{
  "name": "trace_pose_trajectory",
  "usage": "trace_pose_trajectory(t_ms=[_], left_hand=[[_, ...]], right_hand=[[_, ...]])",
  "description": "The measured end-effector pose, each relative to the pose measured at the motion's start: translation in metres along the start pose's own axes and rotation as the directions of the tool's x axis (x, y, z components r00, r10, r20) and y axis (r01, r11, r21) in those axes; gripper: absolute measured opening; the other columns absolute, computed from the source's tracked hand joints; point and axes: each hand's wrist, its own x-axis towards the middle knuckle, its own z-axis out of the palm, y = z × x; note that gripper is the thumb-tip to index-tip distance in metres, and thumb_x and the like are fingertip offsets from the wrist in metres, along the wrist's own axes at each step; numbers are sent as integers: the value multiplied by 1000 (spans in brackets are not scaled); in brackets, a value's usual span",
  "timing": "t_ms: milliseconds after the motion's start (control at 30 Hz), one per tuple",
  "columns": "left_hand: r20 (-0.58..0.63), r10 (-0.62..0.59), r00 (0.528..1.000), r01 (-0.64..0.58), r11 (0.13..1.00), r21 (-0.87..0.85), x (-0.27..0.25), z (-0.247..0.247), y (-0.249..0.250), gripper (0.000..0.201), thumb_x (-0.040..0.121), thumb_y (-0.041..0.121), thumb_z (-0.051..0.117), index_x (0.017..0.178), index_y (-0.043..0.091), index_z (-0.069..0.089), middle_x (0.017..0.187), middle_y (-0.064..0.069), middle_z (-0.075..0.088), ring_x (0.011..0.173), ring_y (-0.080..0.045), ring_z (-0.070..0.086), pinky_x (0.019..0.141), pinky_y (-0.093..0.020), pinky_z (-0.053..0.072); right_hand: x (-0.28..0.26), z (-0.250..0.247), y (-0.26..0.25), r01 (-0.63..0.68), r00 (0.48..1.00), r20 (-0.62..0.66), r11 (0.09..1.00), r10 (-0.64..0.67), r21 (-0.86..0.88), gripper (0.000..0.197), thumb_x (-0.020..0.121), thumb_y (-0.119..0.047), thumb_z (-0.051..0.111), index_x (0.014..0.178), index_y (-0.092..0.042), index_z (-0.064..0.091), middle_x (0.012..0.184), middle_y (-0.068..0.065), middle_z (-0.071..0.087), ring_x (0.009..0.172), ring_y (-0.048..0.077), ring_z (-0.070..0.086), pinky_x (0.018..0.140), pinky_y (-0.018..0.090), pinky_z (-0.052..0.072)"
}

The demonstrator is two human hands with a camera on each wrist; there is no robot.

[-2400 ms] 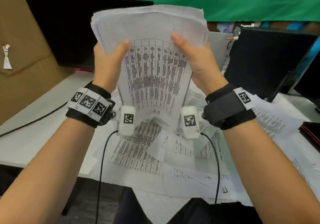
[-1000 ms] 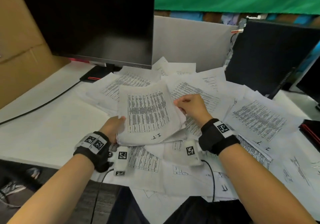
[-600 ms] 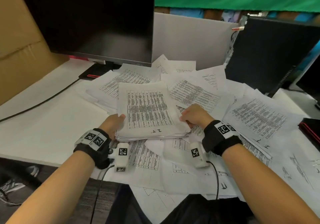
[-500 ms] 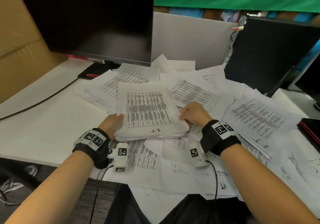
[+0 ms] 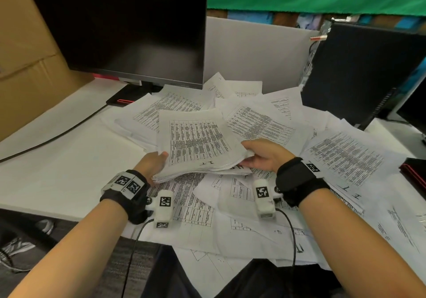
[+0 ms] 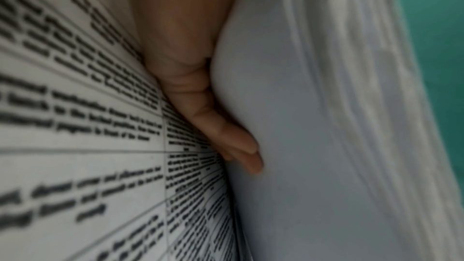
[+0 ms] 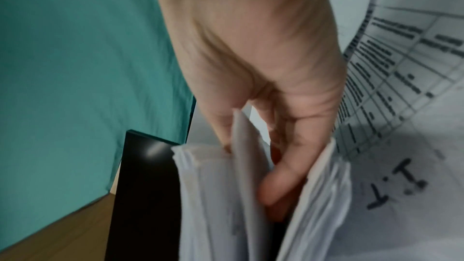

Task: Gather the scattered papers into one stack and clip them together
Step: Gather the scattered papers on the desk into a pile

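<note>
White desk (image 5: 57, 171) littered with loose printed sheets (image 5: 345, 157): we hold the paper stack (image 5: 198, 145) just above them, left hand (image 5: 152, 164) and right hand (image 5: 265, 157) each curled on 1 side edge, so square edges before adding sheets.

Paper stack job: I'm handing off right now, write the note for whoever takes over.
Left hand: grips the paper stack at its left edge, fingers underneath.
Right hand: grips its right edge, thumb between the sheets.
Stack is partly gathered, held just above the loose sheets spread over the desk.
Left: collect those sheets, square the stack, clip it. No clip in view.
</note>
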Motion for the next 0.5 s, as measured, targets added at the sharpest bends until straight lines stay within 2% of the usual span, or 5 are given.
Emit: trace_pose_trajectory(t_ms=[133,233,300,400,500], left_hand=[[-10,48,999,-48,999,9,1,1,-2,55,103,39,29,138,-2,39,128,-20,51,105,-33,55,78,-35,45],[-44,93,995,-90,994,69,3,3,-4,52,102,36,27,127,-3,51,125,-19,57,104,-31,57,91,-35,46],[-55,115,992,-113,992,53,0,5,-2,46,102,30,29,119,-4,54,109,-16,60,85,-25,56,76,-30,45],[-74,103,992,-102,995,7,-2,7,0,33,101,28,34,105,1,53,94,-13,52,65,-16,46,57,-26,33],[-82,114,990,-120,991,-67,-2,10,-3,35,100,31,39,107,2,58,87,-11,58,59,-12,47,50,-23,33]], right_hand=[[-5,11,-2,54,997,-40,975,-64,-218,13,93,3,58,82,-3,62,77,8,68,68,15,65,55,25,59],[-6,21,-9,160,948,-95,713,-303,-682,35,98,-5,52,63,-8,52,60,-1,54,52,9,49,43,19,39],[-8,22,-19,154,882,-129,536,-453,-830,27,99,-4,47,74,-5,55,72,1,51,63,15,51,47,21,37],[-15,7,-40,130,686,-242,444,-686,-887,22,95,3,43,78,-1,56,79,9,55,82,31,58,53,23,36],[-26,-9,-61,205,388,-353,453,-851,-867,19,97,0,43,103,5,60,90,15,56,73,25,49,64,20,28]])
